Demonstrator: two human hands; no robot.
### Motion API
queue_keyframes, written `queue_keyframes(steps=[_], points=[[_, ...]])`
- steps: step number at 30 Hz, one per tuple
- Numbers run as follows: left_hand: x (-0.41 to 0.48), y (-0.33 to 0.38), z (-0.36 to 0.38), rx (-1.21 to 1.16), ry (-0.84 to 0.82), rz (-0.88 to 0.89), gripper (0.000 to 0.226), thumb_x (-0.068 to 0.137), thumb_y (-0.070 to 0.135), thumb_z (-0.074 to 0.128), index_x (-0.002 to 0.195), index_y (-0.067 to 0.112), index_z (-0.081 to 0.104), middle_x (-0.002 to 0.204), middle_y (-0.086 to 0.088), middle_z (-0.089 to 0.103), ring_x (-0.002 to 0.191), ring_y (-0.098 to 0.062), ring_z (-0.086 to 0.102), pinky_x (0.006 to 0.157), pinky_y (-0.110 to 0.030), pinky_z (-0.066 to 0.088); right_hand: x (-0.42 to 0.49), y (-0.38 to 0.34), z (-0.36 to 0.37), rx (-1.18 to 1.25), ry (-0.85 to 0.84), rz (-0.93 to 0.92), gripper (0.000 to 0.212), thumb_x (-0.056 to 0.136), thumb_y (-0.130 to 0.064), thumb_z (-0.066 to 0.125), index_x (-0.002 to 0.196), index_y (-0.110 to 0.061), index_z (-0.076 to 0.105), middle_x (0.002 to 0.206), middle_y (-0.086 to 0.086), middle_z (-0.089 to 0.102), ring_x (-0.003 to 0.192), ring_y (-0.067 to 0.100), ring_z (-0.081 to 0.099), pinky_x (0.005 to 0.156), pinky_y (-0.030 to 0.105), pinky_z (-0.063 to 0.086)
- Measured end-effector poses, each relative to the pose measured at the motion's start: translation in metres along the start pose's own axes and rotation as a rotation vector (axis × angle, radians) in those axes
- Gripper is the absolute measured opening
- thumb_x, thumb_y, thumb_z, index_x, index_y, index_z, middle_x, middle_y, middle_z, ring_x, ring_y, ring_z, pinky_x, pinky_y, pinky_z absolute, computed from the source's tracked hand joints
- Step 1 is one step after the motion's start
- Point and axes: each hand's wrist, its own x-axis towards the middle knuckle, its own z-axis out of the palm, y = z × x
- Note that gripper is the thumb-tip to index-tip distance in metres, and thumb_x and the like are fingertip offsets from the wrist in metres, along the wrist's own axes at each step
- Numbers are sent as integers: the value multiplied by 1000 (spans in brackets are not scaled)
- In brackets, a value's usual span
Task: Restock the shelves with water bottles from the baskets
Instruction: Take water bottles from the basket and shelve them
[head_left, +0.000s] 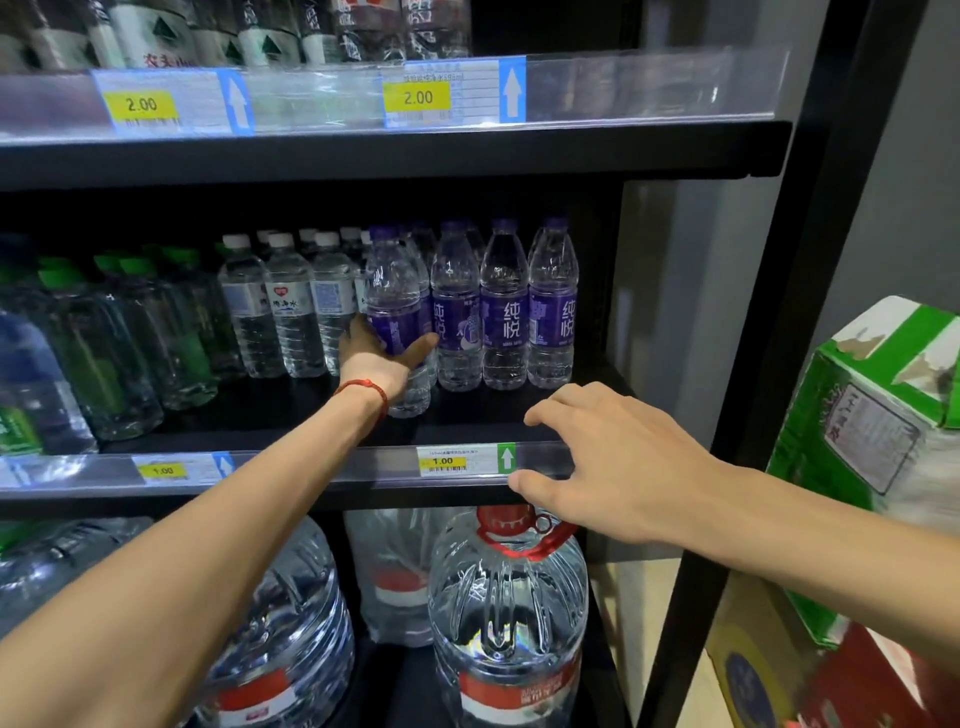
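Observation:
On the middle shelf (311, 415) my left hand (382, 361) grips a purple-labelled water bottle (392, 291) that stands upright at the left end of a row of like bottles (504, 306). A red cord circles that wrist. My right hand (613, 462) hovers over the shelf's front rail near a 1.00 price tag (444, 461), fingers spread and holding nothing. No basket is in view.
White-capped bottles (283, 306) and green-capped bottles (130, 332) fill the middle shelf's left. Large red-capped jugs (506, 613) stand on the shelf below. More bottles line the top shelf (363, 150). A green carton (878, 415) and other boxes sit to the right.

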Motion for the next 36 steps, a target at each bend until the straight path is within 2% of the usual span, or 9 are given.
queue_keyframes(steps=[1,4,8,13,16,20,24,30,36], points=[[-8,2,-6,60,-6,-5,92,57,68,88,128,20,53,128,-7,64,114,-27,64,100,-40,52,0,-2,-2,-1,12,-4,70,93,-70,49,148,-28,48,141,-10,54,130,15,47,100,36,44],[-51,15,-30,280,12,63,46,90,44,74,113,8,57,123,-17,61,105,-31,59,88,-36,48,0,-12,-5,-32,45,-20,69,94,-68,48,147,-25,50,138,-6,56,129,18,49,100,36,45],[-109,29,-70,612,31,368,56,96,49,61,140,15,50,138,-9,53,128,-30,49,98,-45,47,-1,-33,-2,-53,37,-54,65,95,-69,46,139,-22,55,131,-2,59,123,22,52,98,39,47],[-174,22,-129,993,-27,515,59,97,56,50,144,20,48,137,1,51,124,-25,49,88,-43,50,-10,-70,-1,-37,42,-164,64,95,-68,46,137,-21,57,127,-1,61,120,24,53,99,42,46],[-211,9,-164,1170,-71,435,71,93,67,36,144,20,48,136,-2,54,122,-27,51,88,-44,51,-19,-95,4,-73,35,-249,64,96,-68,41,132,-19,59,124,2,62,117,26,54,96,44,48],[-267,-21,-199,1381,-170,229,84,84,75,23,153,28,34,143,-3,48,127,-30,49,99,-45,45,-38,-132,20,-48,-2,-366,64,97,-66,41,135,-18,57,127,3,61,119,28,53,97,44,47],[-321,-52,-233,1442,-168,121,84,83,76,14,145,28,42,140,-2,50,125,-29,50,102,-45,45,-60,-169,45,-15,-44,-471,64,98,-67,37,133,-19,59,126,3,62,119,28,54,96,43,47],[-385,-100,-282,1502,-228,42,79,88,73,20,142,24,48,133,-2,55,117,-28,54,94,-44,47,-85,-222,89,33,-147,-588,79,85,-68,17,127,-20,64,118,3,65,115,28,58,92,42,47],[-411,-145,-317,1474,-268,-37,68,91,68,30,137,23,53,126,-1,60,113,-26,57,91,-45,52,-101,-255,128,79,-199,-624,57,98,-66,41,128,-22,62,123,0,63,119,25,55,99,42,46]])
